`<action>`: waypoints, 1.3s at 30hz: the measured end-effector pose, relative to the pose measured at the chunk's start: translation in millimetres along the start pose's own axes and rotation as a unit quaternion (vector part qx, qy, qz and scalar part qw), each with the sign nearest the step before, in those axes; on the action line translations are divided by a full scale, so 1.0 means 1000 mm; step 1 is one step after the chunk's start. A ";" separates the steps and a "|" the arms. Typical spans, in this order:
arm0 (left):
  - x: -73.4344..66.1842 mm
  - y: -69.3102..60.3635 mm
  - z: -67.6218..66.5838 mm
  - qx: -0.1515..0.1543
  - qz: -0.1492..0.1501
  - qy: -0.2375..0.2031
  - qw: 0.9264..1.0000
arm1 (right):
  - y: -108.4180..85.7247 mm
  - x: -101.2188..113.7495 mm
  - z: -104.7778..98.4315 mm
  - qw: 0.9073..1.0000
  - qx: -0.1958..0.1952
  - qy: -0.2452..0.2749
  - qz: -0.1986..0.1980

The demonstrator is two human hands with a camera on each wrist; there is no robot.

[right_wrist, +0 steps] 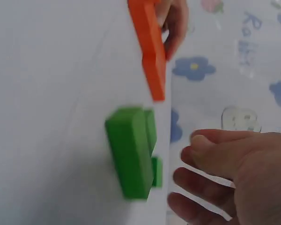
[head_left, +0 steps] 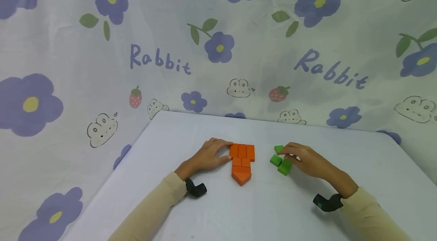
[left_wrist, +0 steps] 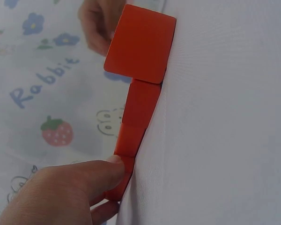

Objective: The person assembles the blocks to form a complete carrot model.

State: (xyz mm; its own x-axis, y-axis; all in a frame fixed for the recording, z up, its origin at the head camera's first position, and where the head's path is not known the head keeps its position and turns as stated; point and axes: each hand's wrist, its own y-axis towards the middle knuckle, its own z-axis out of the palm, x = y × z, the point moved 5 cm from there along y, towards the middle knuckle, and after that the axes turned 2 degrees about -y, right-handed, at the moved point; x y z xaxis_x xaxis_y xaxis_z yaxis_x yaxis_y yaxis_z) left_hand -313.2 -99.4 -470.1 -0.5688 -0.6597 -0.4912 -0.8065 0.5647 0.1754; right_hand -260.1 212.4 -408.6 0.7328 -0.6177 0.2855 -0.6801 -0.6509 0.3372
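Several orange blocks (head_left: 242, 151) lie flat on the table, joined edge to edge, with a pointed one (head_left: 241, 177) at the near end. My left hand (head_left: 211, 154) is at the far row's left end, its thumb and a finger on either side of the leftmost orange block (head_left: 233, 151). In the left wrist view, the thumb touches that row. My right hand (head_left: 308, 159) hovers by a loose group of green blocks (head_left: 284, 167). Seen from the right wrist, its fingers (right_wrist: 196, 185) bend loosely beside the green blocks (right_wrist: 131, 154), apart from them, with nothing visible between them.
The white table (head_left: 218, 210) ends at the back against a hanging cloth (head_left: 211, 10) printed with flowers and rabbits. Between the orange and green groups lies a strip of bare tabletop. A dark device (head_left: 195, 188) sits on the left wrist, another (head_left: 327, 202) on the right.
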 end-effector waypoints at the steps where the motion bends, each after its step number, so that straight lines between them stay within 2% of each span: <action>1: 0.001 0.000 0.000 -0.001 -0.002 0.000 1.000 | -0.002 -0.008 0.001 0.999 0.024 0.014 0.018; 5: 0.004 -0.003 0.002 -0.002 -0.011 -0.006 1.000 | -0.011 -0.031 0.007 0.988 0.119 0.068 0.074; 8: 0.006 -0.004 0.004 -0.004 -0.008 -0.009 1.000 | -0.017 -0.039 0.009 0.983 0.142 0.083 0.080; 14: 0.005 -0.003 0.004 -0.003 -0.001 -0.005 1.000 | -0.016 -0.034 0.004 0.986 0.128 0.079 0.065; 21: 0.003 -0.004 0.003 0.005 -0.013 -0.008 1.000 | -0.015 -0.032 0.003 0.985 0.146 0.084 0.047; 28: 0.001 -0.003 0.002 0.000 -0.003 -0.009 1.000 | -0.020 -0.037 0.005 0.982 0.153 0.094 0.059; 34: 0.001 -0.001 0.001 0.003 0.005 -0.002 1.000 | -0.024 -0.031 -0.004 0.985 0.104 0.130 0.046; 39: 0.000 0.000 0.000 0.003 0.004 -0.001 1.000 | -0.010 -0.023 -0.013 0.989 0.069 0.112 0.072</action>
State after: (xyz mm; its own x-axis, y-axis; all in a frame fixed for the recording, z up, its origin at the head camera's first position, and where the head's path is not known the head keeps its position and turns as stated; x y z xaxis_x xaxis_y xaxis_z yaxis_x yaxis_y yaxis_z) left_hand -313.6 -99.3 -470.3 -0.5753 -0.6536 -0.4917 -0.8006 0.5731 0.1749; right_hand -270.2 239.2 -406.9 0.6037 -0.6055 0.5186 -0.7635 -0.6263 0.1576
